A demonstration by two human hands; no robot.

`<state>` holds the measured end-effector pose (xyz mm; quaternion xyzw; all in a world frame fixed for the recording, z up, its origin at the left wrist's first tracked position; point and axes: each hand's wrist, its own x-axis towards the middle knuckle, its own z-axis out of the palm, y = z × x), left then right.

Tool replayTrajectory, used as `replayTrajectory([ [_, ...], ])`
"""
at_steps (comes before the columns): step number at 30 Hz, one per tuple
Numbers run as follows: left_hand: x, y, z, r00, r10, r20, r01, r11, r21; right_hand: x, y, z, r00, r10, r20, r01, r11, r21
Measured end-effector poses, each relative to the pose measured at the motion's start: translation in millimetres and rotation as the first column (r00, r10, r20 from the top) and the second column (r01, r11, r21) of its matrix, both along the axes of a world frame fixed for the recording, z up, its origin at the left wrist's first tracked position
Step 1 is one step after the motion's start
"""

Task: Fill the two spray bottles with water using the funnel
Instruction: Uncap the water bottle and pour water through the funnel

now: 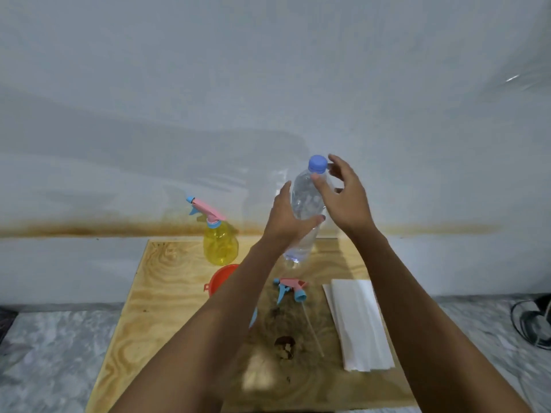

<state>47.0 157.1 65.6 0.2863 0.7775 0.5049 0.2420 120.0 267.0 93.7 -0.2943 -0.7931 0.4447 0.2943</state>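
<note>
You have the clear water bottle (304,210) lifted above the far middle of the counter (167,293), tilted slightly with its blue cap (317,164) uppermost and still on. Your left hand (290,217) wraps the bottle's middle from the left, thumb across the front — a firm grasp. Your right hand (343,195) is up at the neck, fingers spread and loosely curled around the cap; thumb and fingertips look to be touching it, not clenched.

To the left of the bottle, at the far edge of the counter, the yellow spray bottle (220,242) stands upright with its pink and blue trigger head (205,211) screwed on. Just nearer than that sits the red funnel (222,278), partly hidden by your left forearm. A second trigger head (290,289), pink and blue with its thin dip tube (313,332) trailing toward you, lies loose on the wood near the middle. The second spray bottle itself is not clearly visible — only a sliver of blue shows beside your left forearm.

At the right lies a folded white cloth (357,323).
</note>
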Motion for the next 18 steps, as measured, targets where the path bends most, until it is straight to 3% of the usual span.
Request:
replayTrajectory([
  [7,-10.8,28.2,-36.9,0.996,0.083,0.041,-0.087,0.986,0.140,-22.8,15.3,-3.4,0.989,0.141,-0.042,-0.142,0.990,-0.007],
  [18,8.4,23.3,-33.2,0.973,0.149,-0.174,-0.119,0.978,0.172,0.5,-3.5,-4.3,0.991,0.087,-0.099,-0.072,0.987,0.147],
])
